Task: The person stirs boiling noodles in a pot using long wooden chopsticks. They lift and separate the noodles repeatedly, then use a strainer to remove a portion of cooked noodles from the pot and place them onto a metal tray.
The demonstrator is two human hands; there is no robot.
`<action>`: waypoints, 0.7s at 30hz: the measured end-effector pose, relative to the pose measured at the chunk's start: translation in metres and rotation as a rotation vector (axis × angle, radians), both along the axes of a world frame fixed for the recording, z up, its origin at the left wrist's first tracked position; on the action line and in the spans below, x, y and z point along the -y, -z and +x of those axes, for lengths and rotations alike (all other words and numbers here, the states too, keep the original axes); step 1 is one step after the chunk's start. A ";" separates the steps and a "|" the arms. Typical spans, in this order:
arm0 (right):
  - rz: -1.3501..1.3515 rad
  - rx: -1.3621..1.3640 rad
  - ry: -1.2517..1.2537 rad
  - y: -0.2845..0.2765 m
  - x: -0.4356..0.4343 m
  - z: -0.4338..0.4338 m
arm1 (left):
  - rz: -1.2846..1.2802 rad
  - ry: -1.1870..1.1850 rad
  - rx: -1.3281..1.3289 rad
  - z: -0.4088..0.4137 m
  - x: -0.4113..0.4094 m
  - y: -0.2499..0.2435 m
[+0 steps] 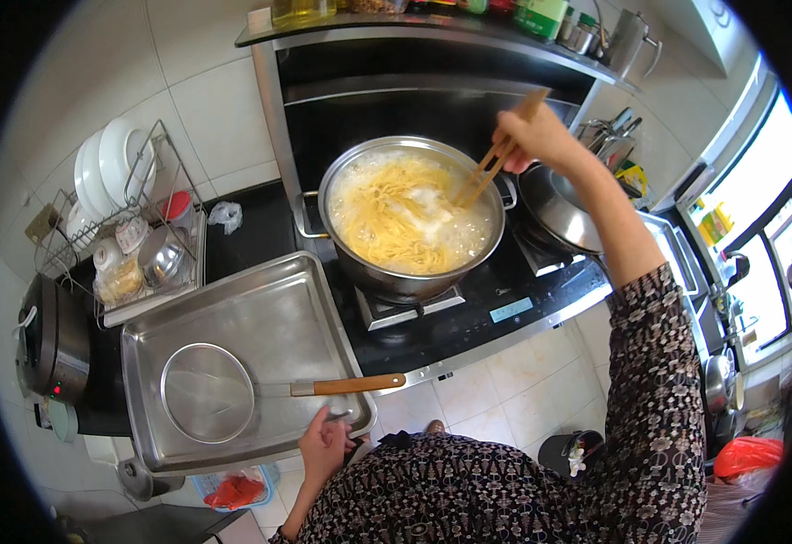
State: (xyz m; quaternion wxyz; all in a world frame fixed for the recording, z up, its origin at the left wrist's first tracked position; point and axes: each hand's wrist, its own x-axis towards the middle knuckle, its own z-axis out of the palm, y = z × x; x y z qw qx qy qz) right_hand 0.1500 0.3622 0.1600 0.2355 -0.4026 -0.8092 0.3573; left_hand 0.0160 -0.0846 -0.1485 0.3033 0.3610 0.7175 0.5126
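Note:
Yellow noodles (396, 211) bubble with pale foam in a wide steel pot (406, 289) on the stove. My right hand (532, 136) grips wooden chopsticks (488, 173), whose lower ends dip into the right part of the pot. Left of the stove lies a big steel tray (273, 292). A round mesh strainer (207, 393) rests in it, its wooden handle (362, 385) reaching across the right rim. Near the tray's front edge, below that handle, is my left hand (326, 445), fingers partly curled and no object visible in it.
A lidded pan (559, 207) stands right of the pot. At the left are a dish rack (192, 251) with white plates and bowls, and a dark electric cooker (59, 347). Bottles stand on a shelf (409, 26) above the stove. A black bin (559, 452) is on the floor.

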 end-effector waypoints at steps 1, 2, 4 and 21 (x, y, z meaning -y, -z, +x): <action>-0.075 0.003 0.019 -0.006 -0.005 0.001 | -0.013 0.022 -0.167 0.002 0.006 0.002; -0.128 0.028 0.019 -0.013 -0.007 0.004 | -0.074 0.008 -0.177 0.004 0.011 0.000; -0.194 0.047 0.039 -0.015 -0.019 0.015 | -0.098 -0.006 -0.247 0.007 0.018 0.006; -0.584 -0.882 0.360 0.145 0.097 0.106 | -0.125 0.063 -0.268 -0.005 0.003 -0.007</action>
